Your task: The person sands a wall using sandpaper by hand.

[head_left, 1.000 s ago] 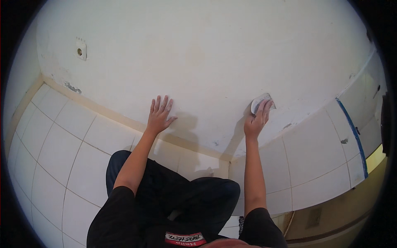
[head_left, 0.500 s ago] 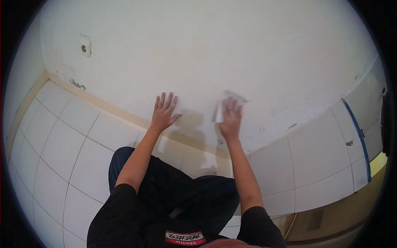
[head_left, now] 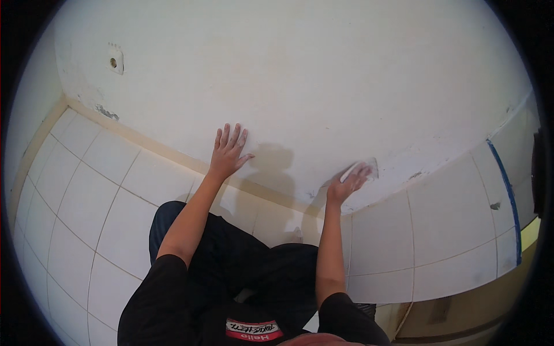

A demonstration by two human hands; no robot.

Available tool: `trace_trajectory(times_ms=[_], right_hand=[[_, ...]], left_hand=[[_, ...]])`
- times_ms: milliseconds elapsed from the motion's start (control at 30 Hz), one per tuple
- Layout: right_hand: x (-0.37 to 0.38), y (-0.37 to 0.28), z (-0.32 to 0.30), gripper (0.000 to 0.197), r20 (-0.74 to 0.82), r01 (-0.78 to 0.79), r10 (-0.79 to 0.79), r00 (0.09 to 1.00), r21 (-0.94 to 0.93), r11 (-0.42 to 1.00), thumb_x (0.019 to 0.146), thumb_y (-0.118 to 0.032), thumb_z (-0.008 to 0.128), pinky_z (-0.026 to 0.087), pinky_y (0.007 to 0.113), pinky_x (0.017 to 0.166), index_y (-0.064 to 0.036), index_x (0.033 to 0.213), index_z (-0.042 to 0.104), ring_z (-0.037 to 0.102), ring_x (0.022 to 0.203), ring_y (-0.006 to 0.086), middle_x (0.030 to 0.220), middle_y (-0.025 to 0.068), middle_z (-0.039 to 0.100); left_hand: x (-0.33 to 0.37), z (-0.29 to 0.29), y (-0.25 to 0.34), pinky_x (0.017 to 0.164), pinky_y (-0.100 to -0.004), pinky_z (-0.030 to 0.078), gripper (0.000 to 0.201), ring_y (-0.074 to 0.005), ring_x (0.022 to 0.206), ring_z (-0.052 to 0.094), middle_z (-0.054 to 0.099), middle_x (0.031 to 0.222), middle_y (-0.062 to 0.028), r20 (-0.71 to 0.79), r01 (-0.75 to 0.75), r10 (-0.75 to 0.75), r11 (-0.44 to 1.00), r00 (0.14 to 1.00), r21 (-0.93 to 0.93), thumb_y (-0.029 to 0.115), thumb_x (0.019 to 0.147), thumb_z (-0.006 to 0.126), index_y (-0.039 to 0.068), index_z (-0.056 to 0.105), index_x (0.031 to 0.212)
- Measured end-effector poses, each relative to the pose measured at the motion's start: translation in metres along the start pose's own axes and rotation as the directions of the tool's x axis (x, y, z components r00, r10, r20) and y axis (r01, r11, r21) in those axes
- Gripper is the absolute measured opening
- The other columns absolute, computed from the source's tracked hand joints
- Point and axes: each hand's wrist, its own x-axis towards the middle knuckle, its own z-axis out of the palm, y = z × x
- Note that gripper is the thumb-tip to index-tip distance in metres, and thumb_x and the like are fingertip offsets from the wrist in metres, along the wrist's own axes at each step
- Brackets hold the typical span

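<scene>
The person's left hand is spread wide, palm toward the pale wall, fingers pointing up and the thumb held out to the right; it has hold of nothing. Its heel is just above the cream skirting that edges the foot of the wall.

The right hand has hold of a pale sheet, its fingers close together and reaching up and to the right over it. The sheet is between that hand and the wall, low down, with a whitish edge showing on the left and a greyer corner past the fingertips. The fingers are slightly blurred, and where the thumb presses cannot be told.

A broad stretch of wall separates the two hands, crossed by the person's shadow, and plain wall rises high above both, giving wide room upward. Below, room is tighter: the wall's lower edge runs close beneath the right hand, where a tiled surface begins. This surface reaches right to a blue strip, and its near edge curves above a darker area at lower right.

White floor tiles fill the left side. Farther off, a round-holed socket sits on the wall, and a chipped patch lies just above the skirting. Dark trousers are below, between the forearms.
</scene>
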Motion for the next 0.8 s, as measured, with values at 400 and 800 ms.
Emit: trace_trajectory(times_ms=[400, 800], right_hand=[[-0.036, -0.073, 0.043, 0.075, 0.204, 0.159, -0.177, 0.963, 0.102, 0.982, 0.088, -0.010, 0.055, 0.008, 0.061, 0.125, -0.0064, 0.160, 0.036, 0.015, 0.156, 0.0467, 0.167, 0.0235, 0.027], [-0.052, -0.039, 0.047, 0.069, 0.163, 0.203, -0.199, 0.966, -0.009, 0.979, 0.090, -0.014, 0.054, 0.014, 0.065, 0.122, -0.0100, 0.157, 0.042, 0.024, 0.154, 0.0449, 0.164, 0.0247, 0.033]], left_hand=[[-0.006, 0.005, 0.002, 0.126, -0.0584, 0.014, 0.087, -0.0416, 0.157, 0.015, 0.029, 0.168, -0.0137, -0.030, 0.025, -0.025, 1.000, 0.999, -0.004, 0.053, 0.087, 0.074, 0.011, 0.043, 0.156], [-0.006, 0.006, 0.007, 0.125, -0.0611, 0.012, 0.096, -0.0471, 0.157, 0.011, 0.021, 0.170, -0.0204, 0.017, 0.020, -0.021, 0.999, 1.000, 0.031, 0.054, 0.088, 0.073, 0.007, 0.032, 0.160]])
